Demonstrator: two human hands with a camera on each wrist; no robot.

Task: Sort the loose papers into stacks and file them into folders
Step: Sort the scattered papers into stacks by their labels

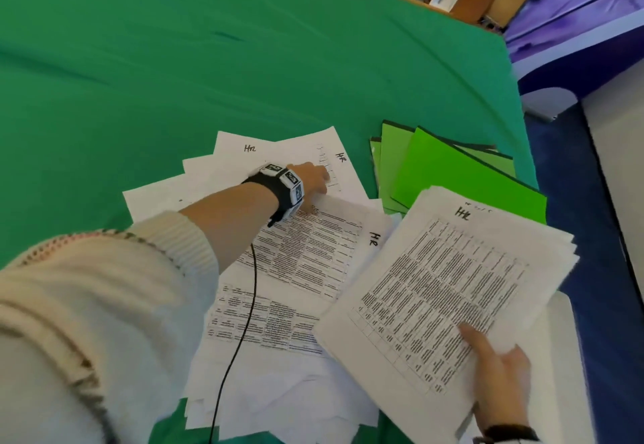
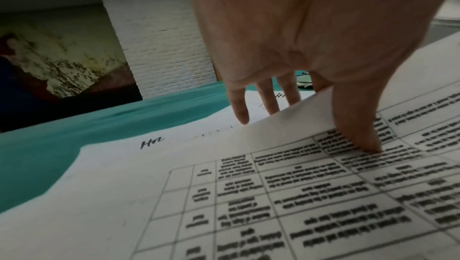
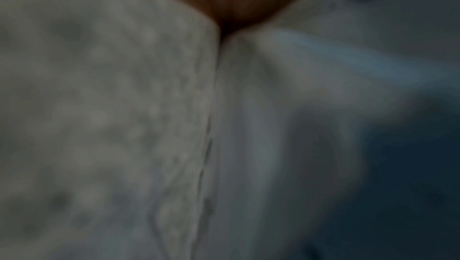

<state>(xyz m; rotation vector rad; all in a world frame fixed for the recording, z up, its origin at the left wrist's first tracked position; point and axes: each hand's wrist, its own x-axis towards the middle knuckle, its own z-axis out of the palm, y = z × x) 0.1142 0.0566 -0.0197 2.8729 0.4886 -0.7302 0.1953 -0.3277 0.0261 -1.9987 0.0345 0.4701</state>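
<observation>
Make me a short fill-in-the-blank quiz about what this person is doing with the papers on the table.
1. The right hand holds a stack of papers with ____ handwritten at its top.
2. The folders beside the loose papers are ____ in colour.
3. The left hand pinches the edge of a ____ sheet.
4. The table is covered by a green ____.

Missing words: HR; green; printed; cloth
</observation>
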